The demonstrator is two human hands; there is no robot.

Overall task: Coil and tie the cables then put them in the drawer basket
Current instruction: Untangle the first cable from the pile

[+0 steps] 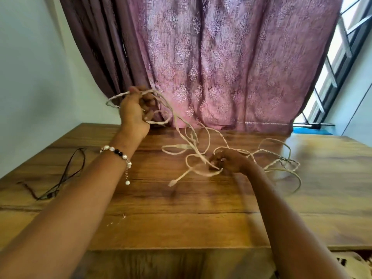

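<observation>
We see the left hand [133,109] held up, fingers curled round one end of the white cable [193,137], and the right hand [227,161] pinching its tangled loops low over the wooden table [181,198].

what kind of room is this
Probably a room in a home: a patterned mauve fabric curtain hangs behind a brown wooden table, beside a louvred glass window with dark bars.

Cream cable [193,137], black cord [66,174], brown wood-grain table [181,208], patterned mauve curtain [231,57].
</observation>
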